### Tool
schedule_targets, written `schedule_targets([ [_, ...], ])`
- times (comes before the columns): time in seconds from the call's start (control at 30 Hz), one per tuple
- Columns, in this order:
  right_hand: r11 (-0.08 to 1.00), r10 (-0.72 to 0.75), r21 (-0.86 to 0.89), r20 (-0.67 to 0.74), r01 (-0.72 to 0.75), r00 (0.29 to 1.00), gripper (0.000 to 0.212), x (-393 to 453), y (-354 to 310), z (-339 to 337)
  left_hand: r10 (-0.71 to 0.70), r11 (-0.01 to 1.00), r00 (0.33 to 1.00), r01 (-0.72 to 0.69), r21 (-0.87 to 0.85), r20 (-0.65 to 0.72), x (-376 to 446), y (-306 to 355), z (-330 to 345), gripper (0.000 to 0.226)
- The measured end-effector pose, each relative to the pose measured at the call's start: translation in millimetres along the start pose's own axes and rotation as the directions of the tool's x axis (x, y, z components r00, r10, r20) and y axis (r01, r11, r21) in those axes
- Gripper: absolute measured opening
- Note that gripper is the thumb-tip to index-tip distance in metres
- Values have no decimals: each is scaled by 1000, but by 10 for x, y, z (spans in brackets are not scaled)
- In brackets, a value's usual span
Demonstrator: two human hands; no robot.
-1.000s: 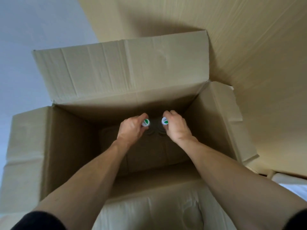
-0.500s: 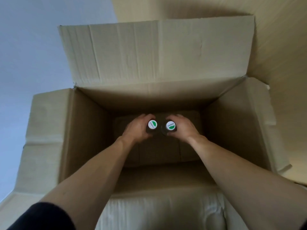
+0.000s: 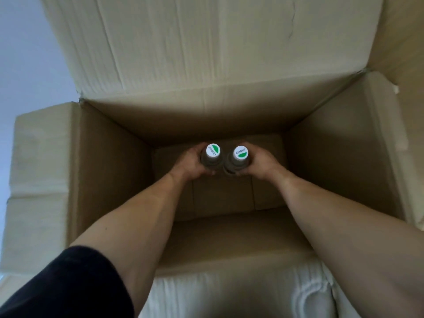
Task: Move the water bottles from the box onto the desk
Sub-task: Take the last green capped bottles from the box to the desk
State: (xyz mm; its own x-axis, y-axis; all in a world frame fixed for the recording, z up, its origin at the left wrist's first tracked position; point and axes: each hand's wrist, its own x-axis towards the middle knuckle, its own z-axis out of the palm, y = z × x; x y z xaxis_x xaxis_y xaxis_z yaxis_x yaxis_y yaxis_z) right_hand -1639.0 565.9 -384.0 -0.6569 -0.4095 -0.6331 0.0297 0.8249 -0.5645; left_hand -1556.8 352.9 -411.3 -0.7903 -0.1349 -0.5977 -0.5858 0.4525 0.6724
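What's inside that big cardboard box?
Inside the box, two white-capped bottles: left hand grips one, right hand the other. Bare cardboard floor shows; arms hide some.

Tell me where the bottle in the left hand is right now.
In the head view, the left bottle is upright inside the cardboard box, near its far wall, held by the left hand and close beside the right bottle.

1. I seem to be indoors in a plain room, perhaps a home or office; I cannot tell which.
2. A pale wood-grain floor [image 3: 408,42] and a bare bluish-white wall [image 3: 27,53] flank a big cardboard box [image 3: 110,168].
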Motion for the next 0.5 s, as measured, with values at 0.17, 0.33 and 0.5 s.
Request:
schedule_targets([
  [0.17,981,40,186,57,-50,998,80,-117,-87,-141,-65,991,995,74,-113,77,-107,122,-132,70],
  [0.33,903,37,426,69,-63,997,60,-478,-118,-351,-39,914,979,116,-389,199,-484,394,-303,61],
  [0.5,761,-61,648,100,-18,993,60,-927,-263,-568,23,815,967,129,-565,254,-942,695,-399,57],
])
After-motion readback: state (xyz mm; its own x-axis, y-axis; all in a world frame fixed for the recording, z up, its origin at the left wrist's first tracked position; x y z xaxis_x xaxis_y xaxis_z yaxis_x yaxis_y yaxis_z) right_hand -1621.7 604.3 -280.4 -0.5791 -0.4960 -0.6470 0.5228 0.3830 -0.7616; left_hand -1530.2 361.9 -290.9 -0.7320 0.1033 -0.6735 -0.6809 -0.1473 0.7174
